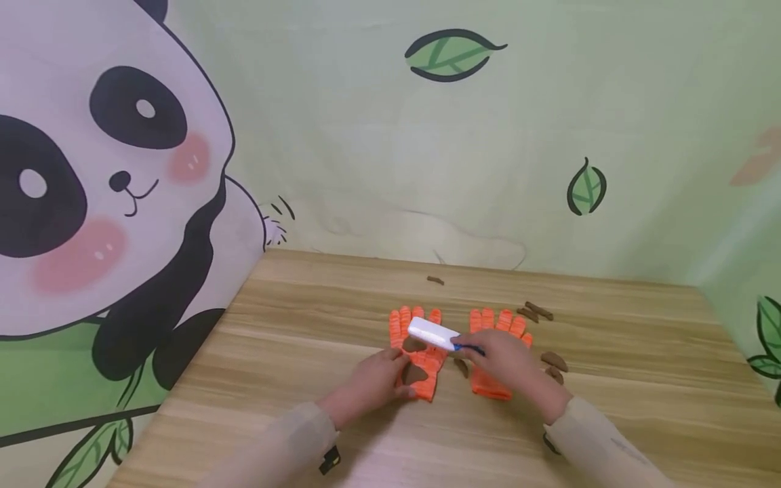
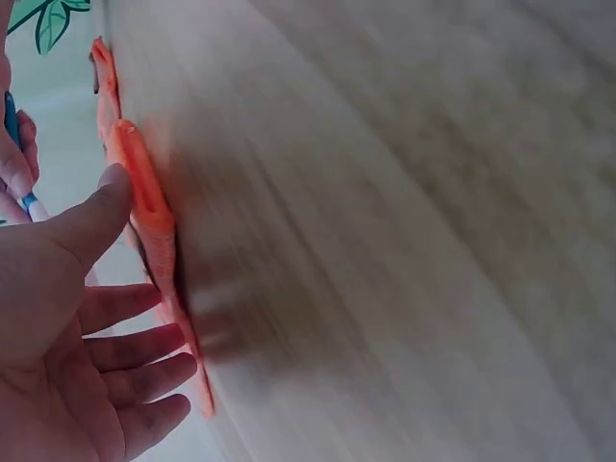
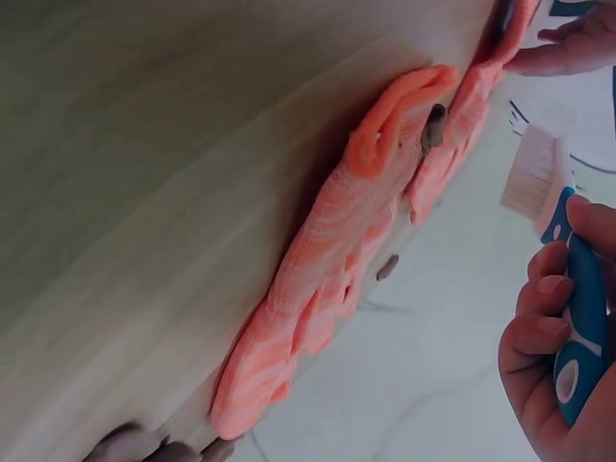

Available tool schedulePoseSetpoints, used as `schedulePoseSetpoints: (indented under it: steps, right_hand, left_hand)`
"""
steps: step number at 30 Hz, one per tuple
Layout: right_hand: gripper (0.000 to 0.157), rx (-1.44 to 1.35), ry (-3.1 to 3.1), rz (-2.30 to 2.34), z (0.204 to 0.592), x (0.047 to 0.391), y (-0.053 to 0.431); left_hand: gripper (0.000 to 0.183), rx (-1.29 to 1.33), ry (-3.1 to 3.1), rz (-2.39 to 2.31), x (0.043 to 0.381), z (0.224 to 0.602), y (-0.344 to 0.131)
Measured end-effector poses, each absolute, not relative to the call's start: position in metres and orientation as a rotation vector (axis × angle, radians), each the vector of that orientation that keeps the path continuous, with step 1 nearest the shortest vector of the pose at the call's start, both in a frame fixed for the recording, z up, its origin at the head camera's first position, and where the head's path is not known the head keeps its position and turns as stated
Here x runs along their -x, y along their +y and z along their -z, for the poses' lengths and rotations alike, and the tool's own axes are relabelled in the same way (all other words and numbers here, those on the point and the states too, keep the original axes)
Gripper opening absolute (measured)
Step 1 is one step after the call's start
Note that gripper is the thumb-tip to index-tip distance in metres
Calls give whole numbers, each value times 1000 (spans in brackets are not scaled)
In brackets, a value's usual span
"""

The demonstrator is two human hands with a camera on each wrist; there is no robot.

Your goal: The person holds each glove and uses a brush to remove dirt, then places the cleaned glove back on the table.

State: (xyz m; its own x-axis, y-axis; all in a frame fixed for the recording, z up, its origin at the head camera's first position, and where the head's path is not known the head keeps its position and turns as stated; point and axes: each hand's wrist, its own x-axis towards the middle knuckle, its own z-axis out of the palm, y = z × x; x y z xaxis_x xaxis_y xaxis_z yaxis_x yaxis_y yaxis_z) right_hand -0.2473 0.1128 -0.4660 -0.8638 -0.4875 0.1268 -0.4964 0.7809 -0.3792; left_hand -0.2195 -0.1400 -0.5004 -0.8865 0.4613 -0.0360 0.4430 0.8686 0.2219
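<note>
Two orange knitted gloves lie side by side on the wooden table. My left hand (image 1: pixel 378 379) is at the near left side of the left glove (image 1: pixel 434 362), fingers loosely spread and thumb by its cuff. Brown patches (image 1: pixel 415 374) show on that glove's palm and below its fingers. In my right hand (image 1: pixel 503 356) is a brush (image 3: pixel 577 289) with a blue and white handle, fingers curled round it. Its white head (image 1: pixel 433 333) is over the left glove, and the right wrist view shows its white bristles (image 3: pixel 529 178). The right glove (image 1: pixel 491 390) lies partly hidden beneath my right hand.
Several brown pieces lie about the table (image 1: pixel 274 318): some right of the right glove (image 1: pixel 554 361), others by its fingertips (image 1: pixel 535 312), one farther back (image 1: pixel 435 280). Behind the table hangs a pale green cloth with a panda and leaves.
</note>
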Motion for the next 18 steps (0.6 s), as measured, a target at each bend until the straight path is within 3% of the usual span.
schedulePoseSetpoints:
  steps: [7,14,18]
  right_hand:
    - [22,-980,-2960,-572,473,260,100]
    - [24,-903,-2996,-464,469,267,96]
    - [24,-1005,-2976,-413,467,270,99]
  left_hand:
    - [60,-684,2948,-344,221,507,-142]
    - [57,-725,2979,-291,224,513,-143]
    - [58,-754,3000,-262,223,512,-142]
